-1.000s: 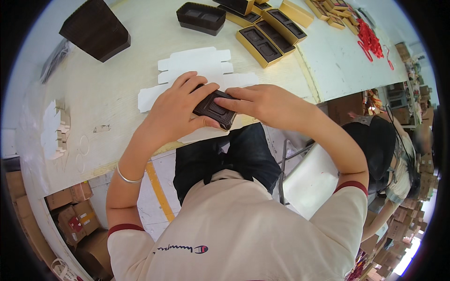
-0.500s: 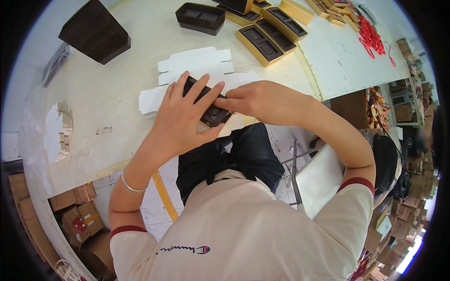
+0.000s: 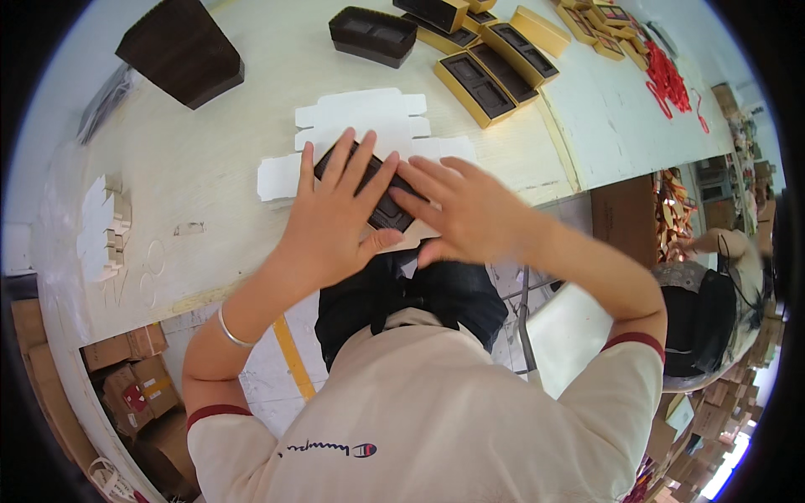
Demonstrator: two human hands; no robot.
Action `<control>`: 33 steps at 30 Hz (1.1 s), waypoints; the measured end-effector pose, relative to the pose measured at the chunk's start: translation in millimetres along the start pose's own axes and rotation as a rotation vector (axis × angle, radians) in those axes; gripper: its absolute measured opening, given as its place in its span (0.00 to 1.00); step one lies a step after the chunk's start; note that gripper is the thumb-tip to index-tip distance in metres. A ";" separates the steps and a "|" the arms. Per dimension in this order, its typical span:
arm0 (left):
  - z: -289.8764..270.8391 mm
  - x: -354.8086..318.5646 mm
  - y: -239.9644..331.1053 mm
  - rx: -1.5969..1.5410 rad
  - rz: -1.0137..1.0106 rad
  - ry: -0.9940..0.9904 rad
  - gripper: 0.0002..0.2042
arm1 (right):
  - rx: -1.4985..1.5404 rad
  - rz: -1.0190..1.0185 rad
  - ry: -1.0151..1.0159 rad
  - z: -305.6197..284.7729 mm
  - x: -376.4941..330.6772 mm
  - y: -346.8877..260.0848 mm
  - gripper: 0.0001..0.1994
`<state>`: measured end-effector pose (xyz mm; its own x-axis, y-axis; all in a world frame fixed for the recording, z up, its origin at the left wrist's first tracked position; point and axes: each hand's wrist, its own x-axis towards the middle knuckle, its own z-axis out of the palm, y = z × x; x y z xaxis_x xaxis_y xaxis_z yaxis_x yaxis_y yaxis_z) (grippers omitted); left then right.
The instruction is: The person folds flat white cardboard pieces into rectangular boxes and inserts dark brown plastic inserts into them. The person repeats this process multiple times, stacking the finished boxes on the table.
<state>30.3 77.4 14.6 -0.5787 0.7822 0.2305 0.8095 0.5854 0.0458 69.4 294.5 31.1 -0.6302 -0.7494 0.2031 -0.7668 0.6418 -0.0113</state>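
A black plastic tray insert (image 3: pixel 389 216) lies tilted on a flat white cardboard box blank (image 3: pixel 362 111) near the table's front edge. My left hand (image 3: pixel 331 216) rests over it, fingers spread across the top and thumb by its lower corner. From the right, my right hand (image 3: pixel 474 205) reaches in with its fingers apart; the fingertips are at the tray's right side and the thumb hangs below. Between the hands, part of the tray is hidden. Neither hand is wrapped round anything.
Stacked black trays (image 3: pixel 373 38) and a tall dark stack (image 3: pixel 180 54) stand at the back. Gold boxes with black inserts (image 3: pixel 476 88) sit back right, near red cords (image 3: pixel 665 75). Folded white card pieces (image 3: pixel 105 226) lie left. Another person (image 3: pixel 713 293) is at the right.
My right hand has loosened from closed fingers at the tray's right edge to spread fingers. My left hand stays over the tray. Another person has come into view at the right.
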 end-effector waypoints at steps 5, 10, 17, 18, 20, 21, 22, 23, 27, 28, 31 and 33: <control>-8.4 3.8 -7.0 -0.199 0.071 -0.074 0.39 | 0.089 0.289 0.179 24.3 -0.9 -36.3 0.38; -10.7 -9.3 -40.9 -0.891 -0.025 0.148 0.35 | 0.240 0.346 0.385 40.1 -1.8 -43.6 0.27; 16.1 -49.2 -10.6 -0.332 -0.262 0.329 0.32 | 0.027 0.564 0.561 6.7 -36.2 39.5 0.26; 18.4 -49.6 -0.8 -0.290 -0.266 0.298 0.31 | 0.015 0.591 0.573 1.7 -36.7 65.0 0.25; 26.6 -46.2 5.3 -0.237 -0.257 0.266 0.30 | -0.117 0.572 0.529 8.4 -40.4 115.0 0.23; 32.6 -45.5 3.9 -0.223 -0.245 0.267 0.30 | -0.190 0.553 0.520 20.5 -43.3 137.7 0.23; 34.9 -45.4 4.4 -0.200 -0.236 0.262 0.30 | -0.255 0.533 0.519 22.4 -38.4 145.7 0.23; 35.9 -45.6 5.9 -0.181 -0.238 0.265 0.30 | -0.278 0.543 0.533 25.6 -36.2 146.4 0.24; 42.3 -52.2 7.7 -0.150 -0.276 0.306 0.30 | 0.163 0.317 0.481 25.4 -4.3 73.7 0.28; 43.0 -52.0 8.3 -0.157 -0.278 0.323 0.30 | 0.268 0.225 0.368 25.2 -2.5 48.5 0.29; 39.4 -46.3 17.3 -0.144 -0.333 0.314 0.30 | 0.301 0.097 0.298 36.1 -5.2 3.5 0.28; 34.8 -41.6 24.7 -0.148 -0.368 0.272 0.30 | 0.315 0.124 0.282 46.3 -7.3 -4.2 0.26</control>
<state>71.0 66.7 -27.7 -0.7984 0.4332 0.4181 0.5727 0.7607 0.3055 71.6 289.7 -15.6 -0.6954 -0.5683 0.4399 -0.7148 0.6104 -0.3414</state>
